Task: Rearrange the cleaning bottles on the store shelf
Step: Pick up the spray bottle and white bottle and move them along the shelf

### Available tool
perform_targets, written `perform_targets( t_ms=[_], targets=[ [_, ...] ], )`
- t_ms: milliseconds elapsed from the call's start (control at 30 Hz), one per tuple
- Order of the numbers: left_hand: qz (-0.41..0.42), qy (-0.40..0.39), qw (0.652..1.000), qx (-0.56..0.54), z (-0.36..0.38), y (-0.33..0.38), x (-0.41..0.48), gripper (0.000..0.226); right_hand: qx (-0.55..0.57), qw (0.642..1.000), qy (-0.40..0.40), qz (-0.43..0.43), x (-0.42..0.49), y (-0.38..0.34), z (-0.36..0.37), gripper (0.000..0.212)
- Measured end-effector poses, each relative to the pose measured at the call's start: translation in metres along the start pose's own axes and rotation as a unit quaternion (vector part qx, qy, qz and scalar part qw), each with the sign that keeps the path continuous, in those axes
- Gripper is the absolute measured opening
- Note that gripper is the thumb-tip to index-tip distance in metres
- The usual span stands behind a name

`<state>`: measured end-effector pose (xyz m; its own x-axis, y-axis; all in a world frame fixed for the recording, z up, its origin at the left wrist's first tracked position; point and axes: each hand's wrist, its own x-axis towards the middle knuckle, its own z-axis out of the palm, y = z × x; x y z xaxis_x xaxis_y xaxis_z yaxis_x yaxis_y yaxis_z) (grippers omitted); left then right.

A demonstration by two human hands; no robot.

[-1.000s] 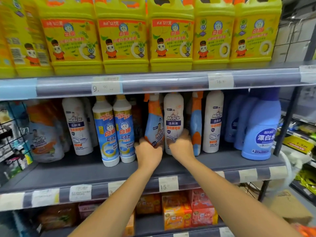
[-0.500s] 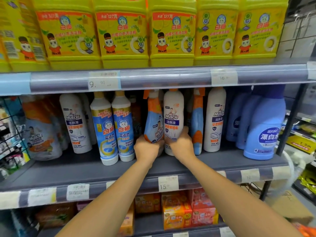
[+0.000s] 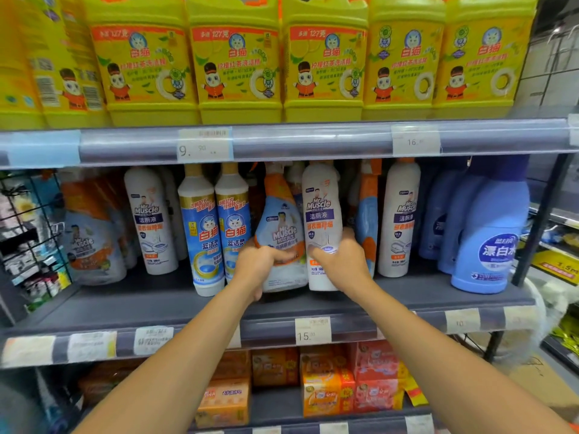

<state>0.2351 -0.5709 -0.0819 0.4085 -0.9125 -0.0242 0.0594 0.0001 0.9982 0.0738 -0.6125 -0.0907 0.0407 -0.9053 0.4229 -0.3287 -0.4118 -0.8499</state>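
On the middle shelf (image 3: 156, 305) my left hand (image 3: 260, 266) grips the lower body of an orange-and-blue Mr Muscle spray bottle (image 3: 280, 220), which leans left. Right beside it, my right hand (image 3: 341, 261) holds a white Mr Muscle toilet cleaner bottle (image 3: 321, 208) that stands upright. Both bottles sit forward of the row, close to the shelf's middle. Two blue-labelled white cat bottles (image 3: 216, 230) stand just left of my left hand. Another spray bottle (image 3: 367, 220) and a white Mr Muscle bottle (image 3: 399, 214) stand to the right.
Blue bleach bottles (image 3: 488, 233) fill the shelf's right end; a white bottle (image 3: 150, 217) and refill pouches (image 3: 91, 239) stand at the left. Yellow detergent jugs (image 3: 238, 64) line the top shelf. Boxed soaps (image 3: 319, 389) lie below. A wire rack (image 3: 28, 233) hangs at far left.
Both hands have drawn the spray bottle and the white bottle forward toward the shelf's front. The spray bottle now tilts left. The camera has come closer.
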Motion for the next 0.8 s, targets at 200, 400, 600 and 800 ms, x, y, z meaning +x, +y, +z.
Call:
perform_targets(
  t_ms=[200,400,600,800],
  targets=[
    [-0.030,-0.104,0.993,-0.049,-0.018,0.021,-0.025,0.062,0.114,0.990,-0.051,0.066,-0.023,-0.011,-0.020,0.039],
    [-0.016,-0.150,0.988,-0.024,-0.027,0.022,-0.057,0.052,0.183,0.976,-0.099,0.064,-0.052,-0.024,-0.039,0.017],
    [-0.008,-0.137,0.990,-0.033,-0.029,0.012,-0.097,0.051,0.210,0.969,-0.098,0.084,-0.083,-0.033,-0.058,0.020],
    [-0.049,-0.148,0.986,-0.051,-0.045,0.001,-0.141,0.075,0.252,0.955,-0.122,0.102,-0.123,-0.046,-0.079,0.013]
  ],
)
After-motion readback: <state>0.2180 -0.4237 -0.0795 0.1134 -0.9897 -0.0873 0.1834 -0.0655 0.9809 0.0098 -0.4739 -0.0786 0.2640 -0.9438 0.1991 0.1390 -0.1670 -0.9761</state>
